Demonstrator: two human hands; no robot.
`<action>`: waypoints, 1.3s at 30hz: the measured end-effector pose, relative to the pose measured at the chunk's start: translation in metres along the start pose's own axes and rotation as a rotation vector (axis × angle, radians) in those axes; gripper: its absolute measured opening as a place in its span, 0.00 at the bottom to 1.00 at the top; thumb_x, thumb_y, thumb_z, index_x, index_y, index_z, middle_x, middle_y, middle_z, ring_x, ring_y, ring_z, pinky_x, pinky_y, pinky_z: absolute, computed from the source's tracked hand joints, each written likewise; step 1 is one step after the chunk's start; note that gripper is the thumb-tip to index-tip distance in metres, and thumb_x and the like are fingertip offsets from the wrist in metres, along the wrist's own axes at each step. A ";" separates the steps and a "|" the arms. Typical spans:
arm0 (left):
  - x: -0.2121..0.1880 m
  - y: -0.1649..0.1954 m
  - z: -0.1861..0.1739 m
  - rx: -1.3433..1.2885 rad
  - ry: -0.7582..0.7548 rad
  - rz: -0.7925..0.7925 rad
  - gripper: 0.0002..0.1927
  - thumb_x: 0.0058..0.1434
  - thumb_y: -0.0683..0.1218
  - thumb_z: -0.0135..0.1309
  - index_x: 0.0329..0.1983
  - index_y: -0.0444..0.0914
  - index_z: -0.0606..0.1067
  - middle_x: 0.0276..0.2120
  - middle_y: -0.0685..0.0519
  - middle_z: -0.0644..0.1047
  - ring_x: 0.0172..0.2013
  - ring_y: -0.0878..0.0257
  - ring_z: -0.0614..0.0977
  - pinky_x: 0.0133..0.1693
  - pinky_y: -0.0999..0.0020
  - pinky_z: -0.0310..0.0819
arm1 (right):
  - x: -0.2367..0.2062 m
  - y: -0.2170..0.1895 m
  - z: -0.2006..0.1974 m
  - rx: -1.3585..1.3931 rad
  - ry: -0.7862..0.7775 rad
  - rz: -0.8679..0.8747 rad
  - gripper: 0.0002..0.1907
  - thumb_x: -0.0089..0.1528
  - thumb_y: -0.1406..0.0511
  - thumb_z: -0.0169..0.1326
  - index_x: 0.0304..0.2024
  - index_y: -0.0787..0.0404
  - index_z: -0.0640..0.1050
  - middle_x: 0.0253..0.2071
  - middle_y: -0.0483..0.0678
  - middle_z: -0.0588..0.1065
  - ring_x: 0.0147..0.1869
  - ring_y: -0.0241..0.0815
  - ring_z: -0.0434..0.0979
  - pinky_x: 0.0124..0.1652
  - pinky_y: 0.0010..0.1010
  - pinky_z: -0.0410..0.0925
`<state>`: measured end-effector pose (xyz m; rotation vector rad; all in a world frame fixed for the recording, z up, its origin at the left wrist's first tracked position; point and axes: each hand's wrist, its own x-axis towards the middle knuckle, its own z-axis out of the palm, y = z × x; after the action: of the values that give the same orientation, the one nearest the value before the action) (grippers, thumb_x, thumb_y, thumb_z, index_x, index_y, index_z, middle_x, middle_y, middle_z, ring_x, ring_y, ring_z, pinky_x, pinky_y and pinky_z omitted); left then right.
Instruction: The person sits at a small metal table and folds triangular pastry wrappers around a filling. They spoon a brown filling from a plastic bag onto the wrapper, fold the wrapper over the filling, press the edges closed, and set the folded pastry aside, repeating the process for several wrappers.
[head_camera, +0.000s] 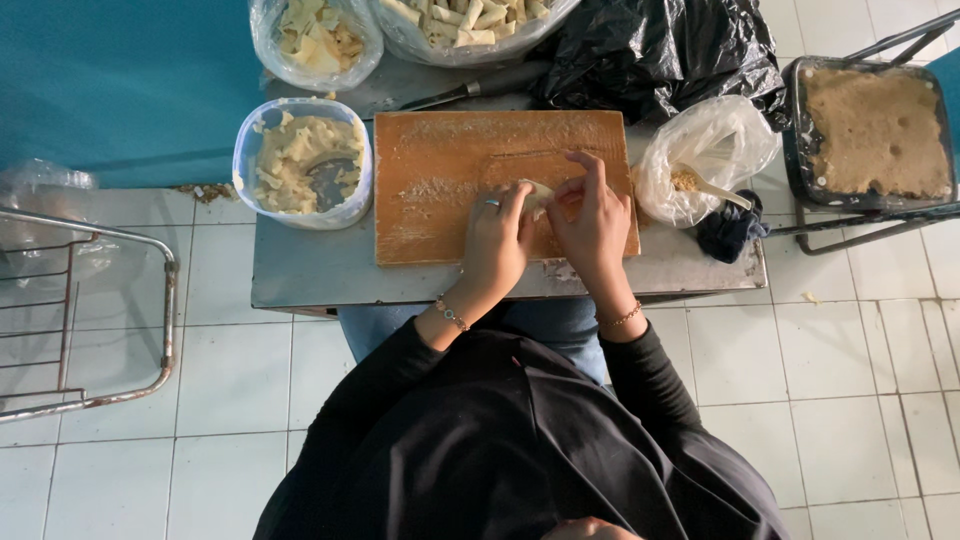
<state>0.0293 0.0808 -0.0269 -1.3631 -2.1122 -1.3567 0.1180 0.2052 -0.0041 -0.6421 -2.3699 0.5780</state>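
Overhead, both hands pinch one pale dough piece (537, 190) on the wooden board (440, 180): left hand (497, 243) and right hand (593, 218) closed around it. Far bags (470, 25) hold finished rolls (many), the left tub (300, 160) half full.
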 end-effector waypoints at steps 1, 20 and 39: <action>-0.001 -0.001 0.002 0.000 -0.002 0.009 0.21 0.61 0.36 0.55 0.58 0.33 0.68 0.49 0.39 0.78 0.50 0.41 0.78 0.54 0.49 0.70 | 0.000 0.000 0.000 0.007 0.007 0.004 0.32 0.57 0.64 0.66 0.62 0.52 0.69 0.34 0.35 0.80 0.40 0.33 0.81 0.45 0.35 0.59; 0.002 -0.016 -0.014 -0.068 -0.307 0.122 0.17 0.59 0.35 0.54 0.52 0.31 0.74 0.45 0.42 0.76 0.49 0.46 0.76 0.54 0.54 0.71 | -0.004 -0.002 -0.022 0.019 -0.154 -0.133 0.27 0.67 0.65 0.56 0.69 0.54 0.67 0.43 0.38 0.83 0.44 0.37 0.82 0.52 0.38 0.56; 0.018 -0.025 -0.011 -0.167 -0.286 0.015 0.06 0.63 0.40 0.57 0.39 0.30 0.79 0.44 0.42 0.74 0.43 0.44 0.80 0.46 0.54 0.75 | 0.012 0.011 -0.031 -0.045 -0.260 -0.337 0.21 0.58 0.55 0.67 0.51 0.50 0.77 0.45 0.38 0.80 0.55 0.40 0.76 0.56 0.43 0.54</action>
<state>-0.0032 0.0793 -0.0235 -1.7278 -2.1968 -1.4330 0.1332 0.2283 0.0180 -0.1834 -2.6622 0.4824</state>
